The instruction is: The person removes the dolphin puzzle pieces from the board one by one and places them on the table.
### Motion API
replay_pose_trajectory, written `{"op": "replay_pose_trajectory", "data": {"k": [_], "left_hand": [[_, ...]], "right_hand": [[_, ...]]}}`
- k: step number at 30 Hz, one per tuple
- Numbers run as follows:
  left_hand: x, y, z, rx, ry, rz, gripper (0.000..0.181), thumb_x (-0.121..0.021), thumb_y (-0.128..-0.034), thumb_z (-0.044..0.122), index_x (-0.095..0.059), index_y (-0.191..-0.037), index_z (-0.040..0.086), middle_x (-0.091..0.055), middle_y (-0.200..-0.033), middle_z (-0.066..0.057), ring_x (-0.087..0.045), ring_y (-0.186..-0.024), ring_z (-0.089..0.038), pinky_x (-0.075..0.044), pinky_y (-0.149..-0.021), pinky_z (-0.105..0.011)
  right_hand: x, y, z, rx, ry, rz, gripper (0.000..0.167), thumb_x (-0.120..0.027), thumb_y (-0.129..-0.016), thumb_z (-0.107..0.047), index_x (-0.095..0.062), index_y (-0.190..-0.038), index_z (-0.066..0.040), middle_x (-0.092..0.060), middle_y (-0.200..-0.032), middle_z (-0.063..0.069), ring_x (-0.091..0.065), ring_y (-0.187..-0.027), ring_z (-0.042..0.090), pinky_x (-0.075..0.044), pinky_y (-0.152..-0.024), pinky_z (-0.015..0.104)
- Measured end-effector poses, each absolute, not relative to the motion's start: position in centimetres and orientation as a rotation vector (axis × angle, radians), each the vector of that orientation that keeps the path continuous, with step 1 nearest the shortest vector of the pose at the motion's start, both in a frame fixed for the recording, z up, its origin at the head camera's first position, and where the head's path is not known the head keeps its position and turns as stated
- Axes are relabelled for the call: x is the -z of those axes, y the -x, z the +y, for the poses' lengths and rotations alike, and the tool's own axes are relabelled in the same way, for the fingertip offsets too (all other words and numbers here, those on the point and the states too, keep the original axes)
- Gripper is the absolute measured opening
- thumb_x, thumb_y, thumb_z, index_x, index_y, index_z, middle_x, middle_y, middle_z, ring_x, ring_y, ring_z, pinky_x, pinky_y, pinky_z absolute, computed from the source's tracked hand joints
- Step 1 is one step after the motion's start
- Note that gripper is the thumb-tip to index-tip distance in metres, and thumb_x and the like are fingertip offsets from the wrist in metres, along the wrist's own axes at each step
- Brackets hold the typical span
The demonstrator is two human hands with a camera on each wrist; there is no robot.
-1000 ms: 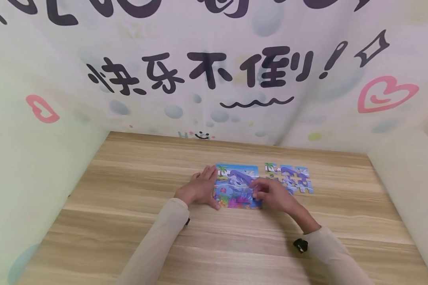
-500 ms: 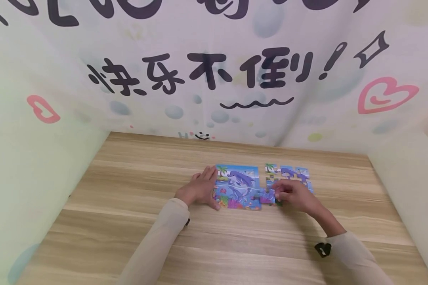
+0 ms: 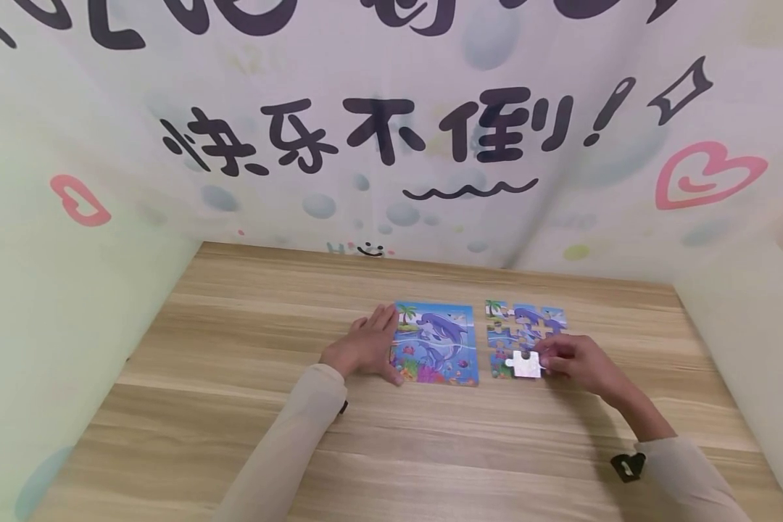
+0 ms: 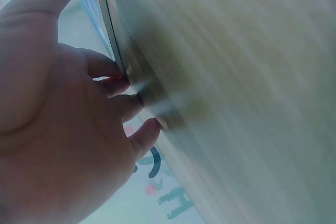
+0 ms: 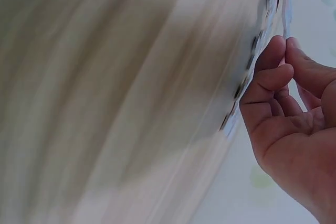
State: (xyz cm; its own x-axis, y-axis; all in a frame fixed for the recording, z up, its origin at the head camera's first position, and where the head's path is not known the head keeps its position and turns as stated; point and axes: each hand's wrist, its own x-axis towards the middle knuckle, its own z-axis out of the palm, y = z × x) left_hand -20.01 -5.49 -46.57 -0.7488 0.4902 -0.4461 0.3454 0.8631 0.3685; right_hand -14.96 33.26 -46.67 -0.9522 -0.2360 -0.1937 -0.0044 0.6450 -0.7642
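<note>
My right hand (image 3: 577, 365) pinches a jigsaw piece (image 3: 527, 365) between thumb and fingertips; its face gleams white in the head view. That piece is over the near row of the loose jigsaw pieces (image 3: 498, 336), which are laid out in a dolphin picture. To their left lies a flat dolphin picture board (image 3: 434, 343), with a palm tree and coral printed on it. My left hand (image 3: 364, 346) rests against the board's left edge, fingers extended. In the right wrist view, the right hand (image 5: 294, 114) shows the pinch, with the piece seen edge-on.
Everything lies on a wood-grain table (image 3: 391, 449). A printed cloth wall (image 3: 365, 196) rises behind its far edge, and pale walls stand at both sides.
My right hand has moved off the board to the right, carrying the jigsaw piece to the loose pieces. The piece has tilted and now shines white. My left hand has stayed put.
</note>
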Motion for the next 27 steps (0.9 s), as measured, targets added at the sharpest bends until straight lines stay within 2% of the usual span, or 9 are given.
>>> {"op": "replay_pose_trajectory", "data": {"k": [9,16,20,27], "left_hand": [[46.5,20.0,-5.4,-0.349,-0.602,2.489,0.123,-0.081,-0.0758,0.053,-0.003,-0.16,0.007,0.006,-0.168,-0.007,0.007,-0.154,-0.023,-0.003,-0.124,-0.047],[46.5,19.9,-5.4,-0.358,-0.591,2.483,0.123,-0.081,-0.0757,0.052,-0.003,-0.16,0.007,0.006,-0.168,-0.006,0.007,-0.154,-0.023,-0.003,-0.124,-0.047],[46.5,19.9,-5.4,-0.361,-0.588,2.48,0.123,-0.081,-0.0758,0.052,-0.004,-0.16,0.007,0.006,-0.168,-0.006,0.007,-0.154,-0.023,-0.003,-0.124,-0.047],[46.8,20.0,-5.5,-0.337,-0.605,2.49,0.123,-0.08,-0.0762,0.054,-0.002,-0.16,0.008,0.007,-0.168,-0.006,0.008,-0.154,-0.023,-0.003,-0.124,-0.047]], "right_hand": [[46.9,14.6,35.2,1.242,0.103,2.528,0.023,-0.065,-0.094,-0.004,-0.068,-0.115,0.003,-0.07,-0.089,0.009,-0.058,-0.075,0.007,-0.053,-0.064,0.024],[47.0,14.6,35.3,1.218,0.173,2.515,0.022,-0.064,-0.093,0.0,-0.069,-0.114,0.003,-0.07,-0.091,0.01,-0.057,-0.077,0.006,-0.052,-0.067,0.022],[47.0,14.6,35.1,1.14,0.209,2.571,0.02,-0.064,-0.093,0.001,-0.071,-0.112,0.001,-0.069,-0.091,0.009,-0.056,-0.078,0.009,-0.05,-0.066,0.022],[47.4,14.6,34.6,0.973,0.318,2.721,0.014,-0.071,-0.09,-0.007,-0.074,-0.103,-0.006,-0.065,-0.085,-0.001,-0.057,-0.078,0.006,-0.05,-0.07,0.021]]}}
